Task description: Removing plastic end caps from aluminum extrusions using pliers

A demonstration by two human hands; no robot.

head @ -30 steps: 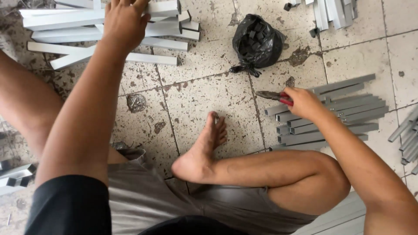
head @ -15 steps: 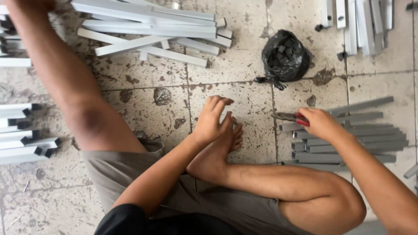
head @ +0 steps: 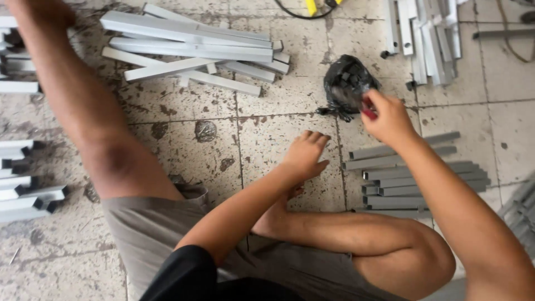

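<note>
One bag: a crumpled black plastic bag [head: 346, 86] of small dark bits lies on the tiled floor [head: 184, 139], just past the right hand
Right hand [head: 387, 117]: fingers pinched at the bag's edge on a small red-handled thing [head: 368, 113]
Left hand [head: 305, 156]: loose, holding nothing, resting by the foot, a little way short of the bag
Done: short grey metal bars [head: 412, 178] stacked under the right arm
Left: long pale metal bars [head: 189, 50] lie in a loose heap beyond

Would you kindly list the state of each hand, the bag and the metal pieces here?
Right hand: reaching into the black bag, pinching a small red-handled tool.
Left hand: fingers loosely spread, empty, resting over the foot.
Black bag: open, crumpled on the floor.
Grey stack: lying flat, pieces side by side.
Light bars: loosely piled, some crossing.
</note>
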